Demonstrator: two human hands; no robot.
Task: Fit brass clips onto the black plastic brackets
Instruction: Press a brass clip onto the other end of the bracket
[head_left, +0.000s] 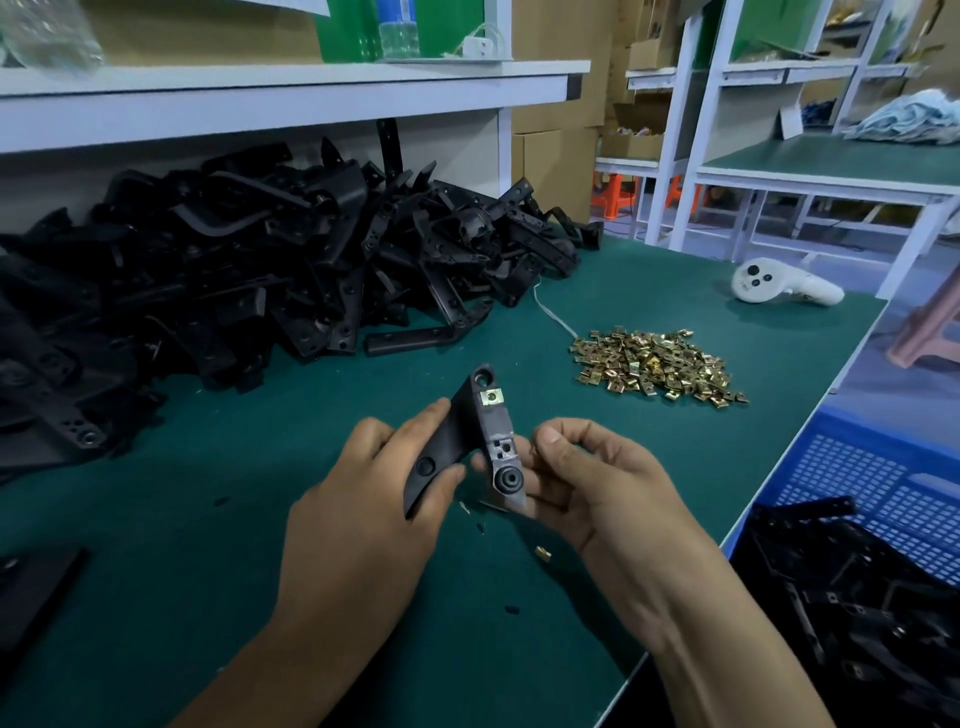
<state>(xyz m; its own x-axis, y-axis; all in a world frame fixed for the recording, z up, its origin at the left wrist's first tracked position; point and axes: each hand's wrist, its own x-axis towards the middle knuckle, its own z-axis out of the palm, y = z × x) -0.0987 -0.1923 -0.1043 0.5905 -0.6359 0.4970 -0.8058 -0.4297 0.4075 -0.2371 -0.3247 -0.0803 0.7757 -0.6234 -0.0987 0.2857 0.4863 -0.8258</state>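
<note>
Left hand (363, 499) grips black bracket (467, 441) above the worktop (208, 571), one brass clip (491, 397) already seated up top, right hand (587, 478) steadying the lower end, fingers curled, so likely next: fit a clip from pile (657, 366) at the lower slot.

Dim, cool indoor light from above, soft shadows under the hands on the bench (156, 597), black parts pile losing detail, wide-angle bending at the edges, top-left corner blurred, slight softness overall
</note>
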